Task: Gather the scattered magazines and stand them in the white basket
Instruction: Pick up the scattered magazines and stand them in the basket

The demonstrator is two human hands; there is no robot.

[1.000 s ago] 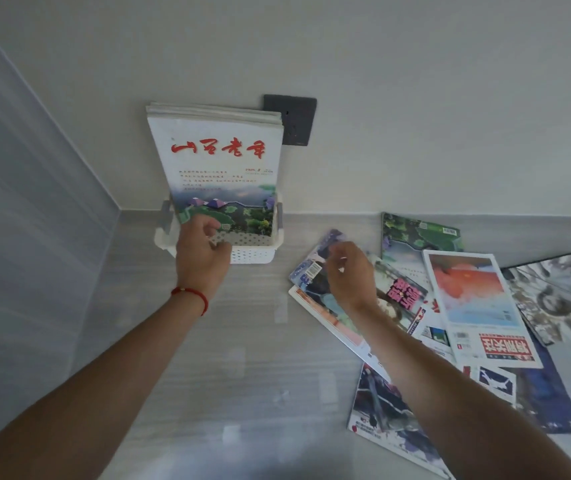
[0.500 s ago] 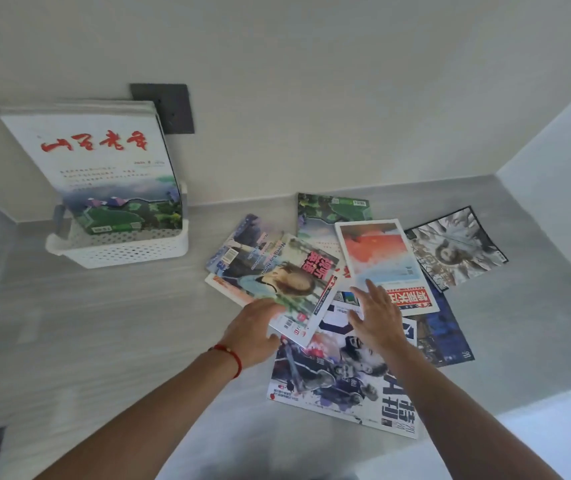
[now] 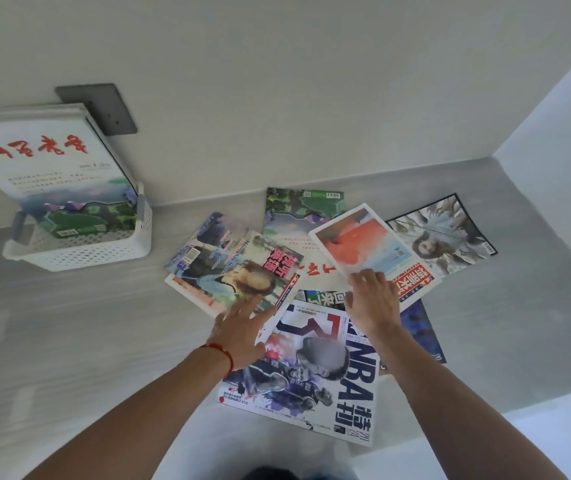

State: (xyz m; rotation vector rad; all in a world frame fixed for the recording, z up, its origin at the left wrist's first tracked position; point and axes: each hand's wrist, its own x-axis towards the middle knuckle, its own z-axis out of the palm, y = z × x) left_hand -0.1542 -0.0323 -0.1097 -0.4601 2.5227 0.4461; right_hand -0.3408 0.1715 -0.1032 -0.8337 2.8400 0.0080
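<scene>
The white basket [image 3: 80, 252] stands at the back left against the wall, with several magazines upright in it; the front one [image 3: 45, 168] is white with red calligraphy. Scattered magazines overlap on the grey surface at centre. My left hand [image 3: 242, 329] lies flat, fingers apart, on the near corner of a magazine with a woman's portrait [image 3: 242, 275]. My right hand [image 3: 374, 299] curls over the near edge of a white-bordered red-cover magazine [image 3: 356, 240], which is tilted and blurred. A large NBA magazine [image 3: 315, 372] lies under both wrists.
More magazines lie around: a green cover [image 3: 305, 206] at the back, a grey portrait cover [image 3: 446, 237] at the right, a dark blue one [image 3: 419, 327]. A dark socket plate [image 3: 104, 110] is on the wall. The surface's edge [image 3: 485, 400] runs near right.
My left hand left the basket and came to the pile. My right hand moved up onto the red-cover magazine, which has turned and tilted. The view swung right.
</scene>
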